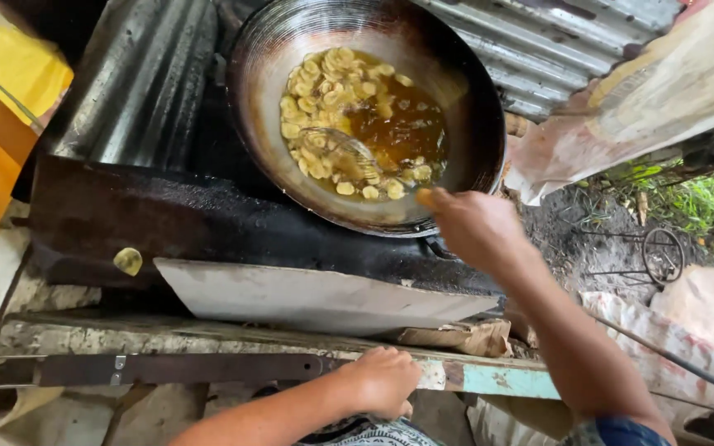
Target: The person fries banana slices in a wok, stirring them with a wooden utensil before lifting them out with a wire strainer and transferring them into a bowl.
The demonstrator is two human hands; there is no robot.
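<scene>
Left hand (383,380): lowest in view, resting knuckles-up on the near edge of the worktop (208,339). Fingers curled together over the edge; they grip nothing that I can see.

Worktop: weathered wood with a patch of pale blue-green paint at its right end. A long dark metal strip (175,367) lies along it, its right end just beside the left hand.

Beyond the worktop: a pale flat slab (316,297) leans against the front of a black, sooty stove (167,219). One loose yellow slice (128,261) sits on the stove's front face at left. A torn piece of cardboard (456,337) lies below the slab's right end.

Right hand (477,225): forearm reaching up from lower right, hand at the near right rim of the wok (274,49). Fingers closed on the handle end of a wire skimmer (342,154); the handle itself is mostly hidden by the hand.

Wok: large, dark, on top of the stove. Holds amber oil (402,124) with many pale yellow slices (324,83) floating, thickest at the left and near sides. Skimmer basket is in the oil among the slices, at the near side of the pool.

Farthest: corrugated metal sheets (539,49) behind the wok. Bare dirt and grass (712,215) at right.
</scene>
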